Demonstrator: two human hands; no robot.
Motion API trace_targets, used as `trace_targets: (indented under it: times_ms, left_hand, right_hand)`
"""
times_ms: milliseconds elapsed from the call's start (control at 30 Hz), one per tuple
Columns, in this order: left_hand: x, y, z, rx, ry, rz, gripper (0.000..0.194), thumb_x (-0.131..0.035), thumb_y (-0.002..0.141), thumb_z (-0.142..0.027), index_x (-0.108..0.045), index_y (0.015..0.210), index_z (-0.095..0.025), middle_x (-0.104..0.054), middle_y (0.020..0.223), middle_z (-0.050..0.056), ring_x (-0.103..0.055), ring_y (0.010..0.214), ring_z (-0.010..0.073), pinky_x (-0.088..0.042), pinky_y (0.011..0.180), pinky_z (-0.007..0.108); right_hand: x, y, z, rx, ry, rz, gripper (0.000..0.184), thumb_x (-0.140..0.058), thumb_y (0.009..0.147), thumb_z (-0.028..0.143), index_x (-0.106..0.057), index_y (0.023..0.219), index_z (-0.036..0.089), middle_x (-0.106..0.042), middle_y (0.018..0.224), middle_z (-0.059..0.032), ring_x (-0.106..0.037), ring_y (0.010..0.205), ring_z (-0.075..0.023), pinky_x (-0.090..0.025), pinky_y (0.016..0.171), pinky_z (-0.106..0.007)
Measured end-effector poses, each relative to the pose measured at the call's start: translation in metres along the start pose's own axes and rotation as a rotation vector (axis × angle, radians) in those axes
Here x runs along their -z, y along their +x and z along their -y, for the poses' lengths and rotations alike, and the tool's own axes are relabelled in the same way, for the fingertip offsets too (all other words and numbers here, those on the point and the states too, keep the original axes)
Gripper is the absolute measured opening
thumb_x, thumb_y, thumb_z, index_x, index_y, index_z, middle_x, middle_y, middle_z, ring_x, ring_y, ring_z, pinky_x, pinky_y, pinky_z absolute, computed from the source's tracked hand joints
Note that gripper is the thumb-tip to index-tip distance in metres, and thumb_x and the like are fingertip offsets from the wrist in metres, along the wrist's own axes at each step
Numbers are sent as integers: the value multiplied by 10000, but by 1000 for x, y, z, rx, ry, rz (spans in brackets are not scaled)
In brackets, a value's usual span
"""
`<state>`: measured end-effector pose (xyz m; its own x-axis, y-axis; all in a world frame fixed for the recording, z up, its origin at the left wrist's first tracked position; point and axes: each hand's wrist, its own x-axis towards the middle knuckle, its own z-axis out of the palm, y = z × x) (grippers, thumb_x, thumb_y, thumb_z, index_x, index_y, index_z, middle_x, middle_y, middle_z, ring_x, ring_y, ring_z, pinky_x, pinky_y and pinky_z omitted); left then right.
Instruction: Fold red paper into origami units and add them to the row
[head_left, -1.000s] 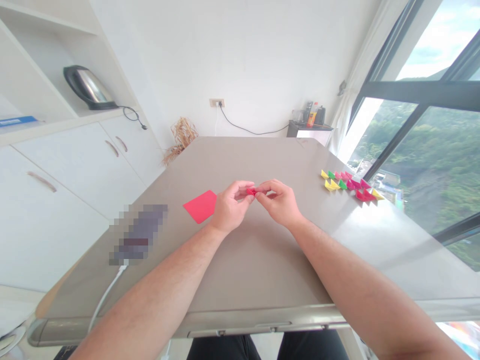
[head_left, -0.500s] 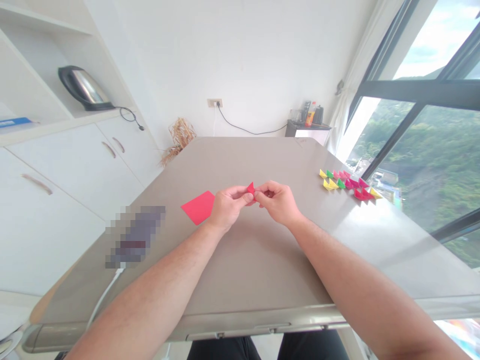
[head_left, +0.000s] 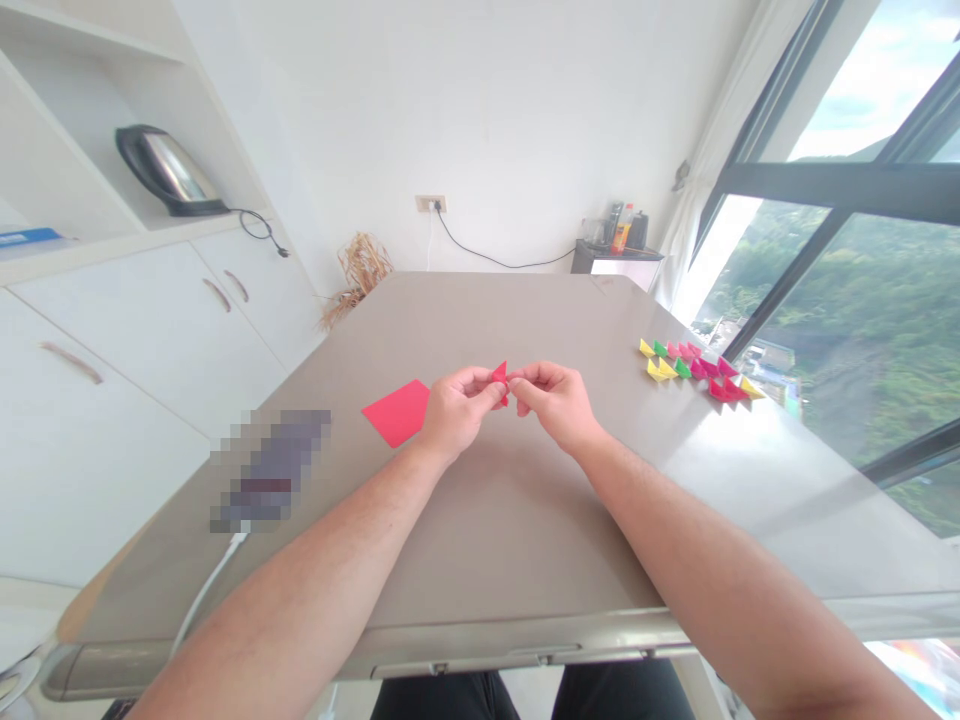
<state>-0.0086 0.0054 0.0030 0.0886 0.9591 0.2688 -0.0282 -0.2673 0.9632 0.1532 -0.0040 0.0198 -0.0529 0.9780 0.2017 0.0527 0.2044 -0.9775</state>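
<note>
Pinched between the thumb and fingers of my left hand (head_left: 459,408) is a small piece of folded red paper (head_left: 501,374), with a pointed tip standing up. My right hand (head_left: 553,400) is closed at the paper's right edge, thumb and forefinger pressed together on it. Fingers cover much of the paper, so its full shape is hidden. Beside my left hand a flat red paper sheet (head_left: 395,413) lies on the table, its right corner behind the hand.
Several small folded paper boats (head_left: 697,369) in yellow, green, pink and red stand at the right of the grey table (head_left: 495,310). A pixelated dark object (head_left: 274,468) with a white cable (head_left: 206,590) lies on the left. A kettle (head_left: 169,170) sits on the shelf.
My right fingertips have shifted slightly on the folded red paper, and more of it shows between the hands. My left hand keeps its hold. The flat sheet and the boats stay put.
</note>
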Motion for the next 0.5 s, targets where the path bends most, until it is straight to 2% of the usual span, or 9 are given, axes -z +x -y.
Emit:
trace_targets:
  times_ms: [67,133,267,367,500]
  left_hand:
    - [1,0,1,-16,83,4,206,-767,779,-393,-757,840,-196,-734,752,32,-661,693,172,-542,711,318]
    - [2,0,1,-26,166,30,181,-748,785,-384,-760,830,-209,-735,763,30,-652,692,174,-526,701,312]
    - [3,-1,-2,-71,295,23,164,-717,805,-375,-763,846,-223,-745,776,33,-668,736,192,-524,738,317]
    - [5,0,-4,-87,313,6,201,-697,832,-411,-749,865,-219,-740,756,36,-671,724,194,-520,715,315]
    - [5,0,-4,-66,344,47,285,-711,828,-484,-738,853,-202,-742,765,50,-666,703,187,-503,667,302]
  right_hand:
    - [2,2,-1,22,30,-42,203,-738,728,341,-717,879,207,-707,767,-7,-606,615,-131,-526,594,-289]
    - [5,4,-3,31,24,-26,235,-764,713,358,-725,892,212,-708,777,-5,-610,619,-133,-533,599,-294]
    - [6,6,-5,23,-36,-9,175,-740,743,363,-679,723,201,-676,661,-6,-610,591,-136,-524,589,-289]
    - [4,5,-6,40,-60,-8,150,-720,762,345,-666,744,206,-689,681,-11,-628,622,-145,-527,605,-291]
    - [4,4,-7,35,-125,28,133,-713,765,341,-699,790,211,-712,738,-18,-618,639,-148,-508,593,-289]
